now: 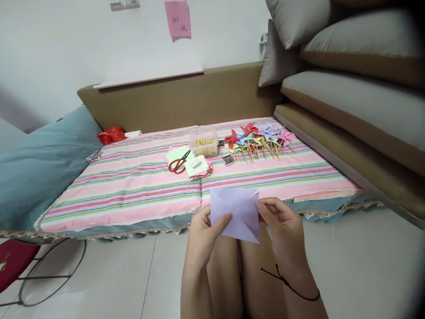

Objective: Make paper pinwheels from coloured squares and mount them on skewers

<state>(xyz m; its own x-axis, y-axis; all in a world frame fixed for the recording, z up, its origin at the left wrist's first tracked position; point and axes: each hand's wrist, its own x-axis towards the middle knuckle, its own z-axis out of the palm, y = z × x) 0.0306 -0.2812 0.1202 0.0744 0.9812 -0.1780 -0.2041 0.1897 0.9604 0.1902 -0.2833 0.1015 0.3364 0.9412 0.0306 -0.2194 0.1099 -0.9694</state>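
A square of purple paper [237, 206] is held above my knees, with slits cut inward from its corners on the right side. My left hand [207, 228] grips its left part, thumb pressed on the front and fingers behind. Thumb and fingers of my right hand [282, 219] pinch the right edge near the upper slit. Farther off on the striped cloth, orange-handled scissors [177, 165] lie on a pile of pale paper sheets [195, 167]. Behind the pile stands a clear plastic box [205, 144] of thin yellowish sticks. Several finished paper pinwheels [259, 135] on sticks lie to its right.
The striped cloth [133, 177] covers a sofa seat in front of me. A small open box [228, 160] sits near the pinwheels. Stacked grey and brown cushions [358, 97] rise at right. A red bag [112, 135] and white roll [133, 134] lie at back left; a red stool [16, 261] stands at lower left.
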